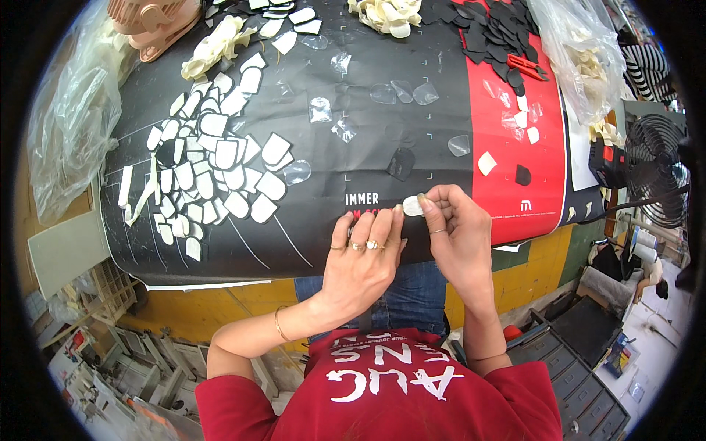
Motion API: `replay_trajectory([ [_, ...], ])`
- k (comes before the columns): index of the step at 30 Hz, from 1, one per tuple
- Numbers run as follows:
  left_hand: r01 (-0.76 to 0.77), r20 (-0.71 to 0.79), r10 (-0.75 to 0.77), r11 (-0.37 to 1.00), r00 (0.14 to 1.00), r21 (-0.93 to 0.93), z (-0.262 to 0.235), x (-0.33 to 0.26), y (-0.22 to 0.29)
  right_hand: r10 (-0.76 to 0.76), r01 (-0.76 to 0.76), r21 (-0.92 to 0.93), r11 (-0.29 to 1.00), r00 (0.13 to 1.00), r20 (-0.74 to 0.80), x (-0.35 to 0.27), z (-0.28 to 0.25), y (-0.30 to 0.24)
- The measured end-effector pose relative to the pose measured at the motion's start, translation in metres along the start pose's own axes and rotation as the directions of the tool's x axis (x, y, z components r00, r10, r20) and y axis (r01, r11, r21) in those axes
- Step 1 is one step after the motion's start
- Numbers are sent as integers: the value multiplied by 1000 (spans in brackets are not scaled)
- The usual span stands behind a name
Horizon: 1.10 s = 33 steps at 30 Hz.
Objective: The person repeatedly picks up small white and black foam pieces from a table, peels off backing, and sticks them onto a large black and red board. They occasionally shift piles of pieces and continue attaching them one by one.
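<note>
The right hand (457, 231) is pinching a small pale shield-shaped piece (412, 206) between thumb and fingertips, holding it just above the near edge of the tabletop (353, 147). The left hand (364, 261) is lying flat beside it, fingers together and stretched forward, with the fingertips reaching up to the same piece; rings are showing on several fingers and a thin bangle is sitting on the wrist.

A black and red printed sheet (515, 147) is covering the tabletop. To the left of the hands, a loose heap of white pieces with dark rims (213, 169) is spreading across the black part. Clear film cut-outs (401, 92) are lying scattered farther out in the middle, and a single black piece (401, 163) is resting just beyond the hands. At the far right, a pile of black pieces (493, 29) is sitting near a clear plastic bag (581, 59) of cream shapes. A black fan (658, 169) is standing off the right edge.
</note>
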<state>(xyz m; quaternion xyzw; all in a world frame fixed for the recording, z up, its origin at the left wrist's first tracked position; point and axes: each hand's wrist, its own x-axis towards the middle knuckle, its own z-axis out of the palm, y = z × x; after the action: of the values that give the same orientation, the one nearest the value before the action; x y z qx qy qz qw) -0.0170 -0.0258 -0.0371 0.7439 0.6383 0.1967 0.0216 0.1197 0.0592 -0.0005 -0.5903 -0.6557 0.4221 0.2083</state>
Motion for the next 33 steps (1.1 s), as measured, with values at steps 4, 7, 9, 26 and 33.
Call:
replay_trajectory([
  [4,-12,9,12,1000,1000,22,-1,0,0,-8,8,-10,1000,1000,-8,-1,1,0],
  [7,-21,17,21,999,1000,38,-1,0,0,-36,36,-11,999,999,-15,-1,1,1],
  [9,-25,18,24,999,1000,37,-2,0,0,-47,47,-22,999,999,-17,-1,2,1],
  [26,-50,45,52,998,998,-49,-5,8,-6,-74,70,-84,994,996,-45,-2,2,-3],
  [33,-93,53,91,995,994,35,-4,7,-7,-37,29,-88,996,994,-99,-5,3,-3],
])
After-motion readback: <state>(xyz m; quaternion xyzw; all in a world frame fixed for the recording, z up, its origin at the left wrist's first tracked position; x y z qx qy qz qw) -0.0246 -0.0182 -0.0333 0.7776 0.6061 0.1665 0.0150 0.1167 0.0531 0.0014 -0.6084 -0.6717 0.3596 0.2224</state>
